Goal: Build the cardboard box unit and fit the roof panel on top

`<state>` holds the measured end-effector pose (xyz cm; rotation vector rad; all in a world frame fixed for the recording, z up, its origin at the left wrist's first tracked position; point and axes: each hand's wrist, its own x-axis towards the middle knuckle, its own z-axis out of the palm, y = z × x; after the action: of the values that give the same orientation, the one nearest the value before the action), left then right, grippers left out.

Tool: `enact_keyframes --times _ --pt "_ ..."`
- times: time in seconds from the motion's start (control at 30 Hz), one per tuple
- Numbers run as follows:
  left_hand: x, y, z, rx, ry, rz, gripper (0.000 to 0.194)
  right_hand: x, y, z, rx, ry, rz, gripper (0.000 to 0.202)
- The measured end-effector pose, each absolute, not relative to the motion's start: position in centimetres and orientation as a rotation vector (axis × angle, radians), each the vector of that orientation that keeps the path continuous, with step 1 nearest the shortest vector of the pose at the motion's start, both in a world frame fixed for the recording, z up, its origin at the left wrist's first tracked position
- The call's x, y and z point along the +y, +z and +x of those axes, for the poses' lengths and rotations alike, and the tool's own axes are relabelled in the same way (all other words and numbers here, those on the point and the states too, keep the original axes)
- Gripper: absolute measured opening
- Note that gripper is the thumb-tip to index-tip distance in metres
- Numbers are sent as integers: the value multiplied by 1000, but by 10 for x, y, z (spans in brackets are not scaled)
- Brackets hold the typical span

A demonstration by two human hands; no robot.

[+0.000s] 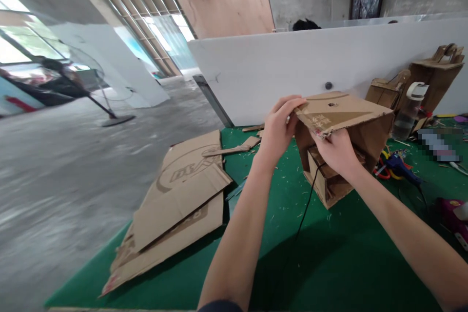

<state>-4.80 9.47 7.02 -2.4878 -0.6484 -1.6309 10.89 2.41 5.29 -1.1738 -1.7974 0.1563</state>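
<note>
A cardboard box (351, 106) with an open front stands on the green table (285, 224), its top panel showing a small hole. My left hand (280, 124) grips the top panel's left corner, fingers on top. My right hand (334, 148) reaches under the front edge of that panel; its fingertips are hidden behind the cardboard, so what they hold cannot be made out. Below it, inside the box, sits a smaller cardboard part (319, 175). A black cord (310, 200) hangs from this part down to the table.
Flat cardboard sheets (179, 200) lie at the left. At the right are a clear bottle (405, 114), scissors (383, 168), a blue-handled tool (402, 168) and a purple glue gun (453, 217). A white partition (256, 78) stands behind the table; cardboard structures (427, 83) are near it.
</note>
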Motion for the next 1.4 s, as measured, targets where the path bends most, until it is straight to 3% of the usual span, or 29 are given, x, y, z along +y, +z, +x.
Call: enact_keyframes --times 0.27,0.47,0.8,1.4 --pt "97 67 -48 -596 -1683 -2481 37 -53 114 154 -2307 5 -1347 31" --pt "103 64 -44 -571 -1756 -2463 36 -55 124 200 -2049 -509 -1244 23" --pt "102 63 -41 -660 -1743 -2464 37 -33 115 234 -1967 -374 -1581 28" --pt "111 56 -42 -815 -1851 -2551 43 -41 118 238 -2022 -430 -1613 39"
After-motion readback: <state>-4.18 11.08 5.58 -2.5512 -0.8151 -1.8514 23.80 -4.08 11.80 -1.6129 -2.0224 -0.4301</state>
